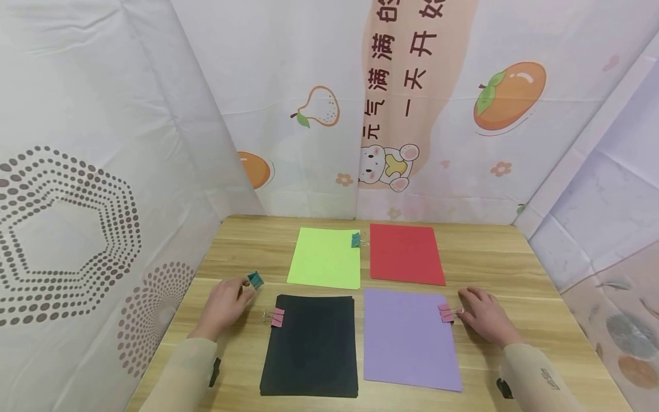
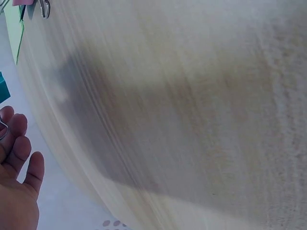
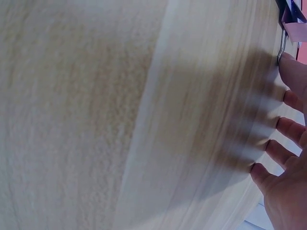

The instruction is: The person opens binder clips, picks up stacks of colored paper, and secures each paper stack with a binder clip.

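Note:
My left hand [image 1: 225, 304] pinches a teal binder clip [image 1: 255, 280] by its wire handle, left of the paper stacks; the left wrist view shows the wire [image 2: 3, 128] between thumb and fingers. On the right, my right hand [image 1: 484, 315] lies with fingers spread and fingertips on the tabletop. Its thumb [image 3: 291, 72] is right at the wire handle of a pink binder clip [image 1: 446, 313], which sits on the right edge of the purple paper stack [image 1: 409, 343]. Another pink binder clip [image 1: 277, 317] grips the left edge of the black paper stack [image 1: 311, 349].
Behind these lie a lime-green paper stack [image 1: 324, 260], with a teal binder clip [image 1: 356, 240] on its right edge, and a red paper stack [image 1: 405, 254]. The wooden table [image 1: 494, 252] meets printed curtains [image 1: 288, 189] at the back and sides.

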Available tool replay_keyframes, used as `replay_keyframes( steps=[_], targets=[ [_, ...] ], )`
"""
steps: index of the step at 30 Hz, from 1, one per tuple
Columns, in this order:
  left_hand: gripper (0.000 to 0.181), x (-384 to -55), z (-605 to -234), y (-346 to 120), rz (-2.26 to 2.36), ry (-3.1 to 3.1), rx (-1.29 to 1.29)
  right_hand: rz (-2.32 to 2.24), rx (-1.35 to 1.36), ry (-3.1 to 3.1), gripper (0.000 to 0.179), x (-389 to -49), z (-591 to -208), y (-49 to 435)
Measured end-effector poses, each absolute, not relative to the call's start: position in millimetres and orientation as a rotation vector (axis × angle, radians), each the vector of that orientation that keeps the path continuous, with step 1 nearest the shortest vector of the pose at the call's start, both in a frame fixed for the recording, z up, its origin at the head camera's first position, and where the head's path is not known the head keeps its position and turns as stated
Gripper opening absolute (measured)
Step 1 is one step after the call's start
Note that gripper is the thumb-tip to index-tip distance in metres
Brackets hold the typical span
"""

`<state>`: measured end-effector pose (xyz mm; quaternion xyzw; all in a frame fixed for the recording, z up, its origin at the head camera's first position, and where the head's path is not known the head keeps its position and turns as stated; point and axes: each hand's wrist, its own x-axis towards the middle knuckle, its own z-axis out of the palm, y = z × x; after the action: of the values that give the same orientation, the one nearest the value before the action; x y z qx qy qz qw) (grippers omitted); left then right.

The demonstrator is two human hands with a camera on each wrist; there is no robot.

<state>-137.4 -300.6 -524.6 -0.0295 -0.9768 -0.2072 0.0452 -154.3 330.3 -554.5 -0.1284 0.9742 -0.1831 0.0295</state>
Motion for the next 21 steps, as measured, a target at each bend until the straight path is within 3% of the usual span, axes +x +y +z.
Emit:
replay_keyframes(
  steps=[21],
  targets=[
    [0.024, -142, -518, -288, -0.588, -2.991, -0.194, -0.56, -0.394, 2.997, 0.057, -156, -556, 330]
  ],
)
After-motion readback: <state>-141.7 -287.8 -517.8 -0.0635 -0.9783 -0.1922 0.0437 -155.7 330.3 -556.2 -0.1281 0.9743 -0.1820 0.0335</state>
